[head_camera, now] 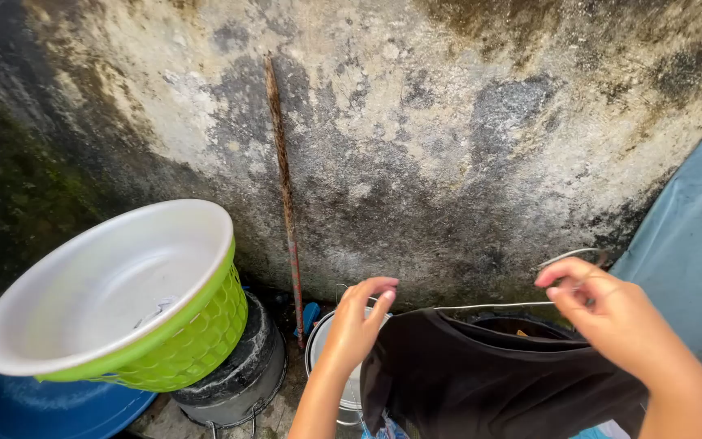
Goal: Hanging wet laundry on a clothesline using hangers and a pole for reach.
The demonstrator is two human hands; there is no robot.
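A black garment [489,378] hangs on a thin wire hanger [497,306] in front of a stained concrete wall. My left hand [359,321] pinches the garment's left shoulder beside the hanger's hook. My right hand [603,313] grips the right end of the hanger where the wire loops out of the cloth. The garment's lower part runs out of view at the bottom.
A green basin with a white inside [123,301] leans tilted on a dark pot [241,374], with a blue tub [34,406] under it at the lower left. A rusty rod [286,203] stands against the wall [416,146]. A metal pail [322,341] sits behind my left hand. A blue sheet [692,244] hangs at the right.
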